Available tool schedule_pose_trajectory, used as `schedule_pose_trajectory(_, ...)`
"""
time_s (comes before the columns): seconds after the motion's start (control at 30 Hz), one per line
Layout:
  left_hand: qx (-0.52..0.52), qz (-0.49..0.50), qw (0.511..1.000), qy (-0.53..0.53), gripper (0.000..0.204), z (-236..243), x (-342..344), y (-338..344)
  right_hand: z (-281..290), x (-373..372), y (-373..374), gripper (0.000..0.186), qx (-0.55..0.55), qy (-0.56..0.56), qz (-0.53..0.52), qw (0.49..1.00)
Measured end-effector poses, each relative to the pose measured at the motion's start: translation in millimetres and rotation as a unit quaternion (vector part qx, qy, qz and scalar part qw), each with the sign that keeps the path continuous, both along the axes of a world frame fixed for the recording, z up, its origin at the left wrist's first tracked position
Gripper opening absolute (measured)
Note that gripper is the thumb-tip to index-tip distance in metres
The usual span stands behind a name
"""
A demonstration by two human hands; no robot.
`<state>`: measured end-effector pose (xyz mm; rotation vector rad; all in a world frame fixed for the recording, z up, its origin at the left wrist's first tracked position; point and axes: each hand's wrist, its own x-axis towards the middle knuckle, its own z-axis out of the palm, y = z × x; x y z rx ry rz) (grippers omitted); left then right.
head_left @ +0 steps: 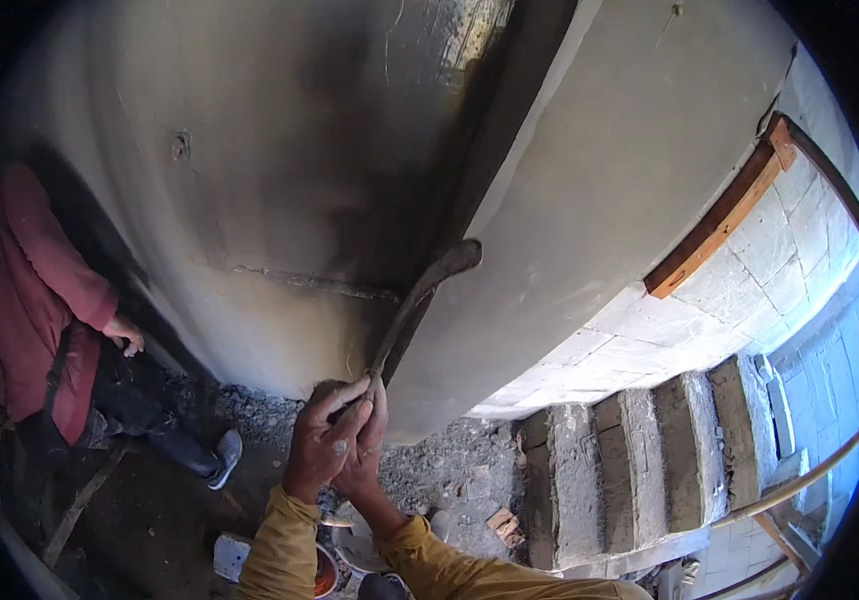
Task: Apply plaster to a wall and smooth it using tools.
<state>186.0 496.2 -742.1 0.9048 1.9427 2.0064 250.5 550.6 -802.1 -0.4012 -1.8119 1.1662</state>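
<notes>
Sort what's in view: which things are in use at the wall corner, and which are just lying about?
In use: left hand, right hand, trowel, plastered wall.
Lying about: rubble, wooden batten, brick steps, bowl.

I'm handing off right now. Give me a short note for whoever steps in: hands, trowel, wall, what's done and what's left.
Both hands, left and right, are clasped together on the trowel handle; its blade is pressed up against the plastered wall at the inner corner. The right face looks smooth and grey; the left face is darker and patchy, probably wet. The corner seam seems unfinished. Another person stands at left.
</notes>
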Motion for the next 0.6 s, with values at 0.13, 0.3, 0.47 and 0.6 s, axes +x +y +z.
schedule_pose_trajectory(0.13, 0.053, -0.021, 0.998, -0.040, 0.030, 5, -2, 4, 17, -26, 8, 0.063, 0.148, 0.063, 0.022, 0.987)
schedule_pose_trajectory(0.3, 0.030, -0.034, 0.998, -0.034, 0.033, 30, -13, 15, 47, -6, 8, 0.055, 0.048, -0.034, 0.000, 0.998)
schedule_pose_trajectory(0.47, 0.050, -0.014, 0.998, -0.030, 0.031, 46, -14, 24, 57, -34, 19, 0.068, -0.087, 0.078, 0.098, 0.988)
schedule_pose_trajectory(0.6, 0.053, 0.001, 0.999, -0.007, 0.031, 69, -16, 28, 70, -40, 25, 0.060, 0.000, 0.124, 0.090, 0.988)
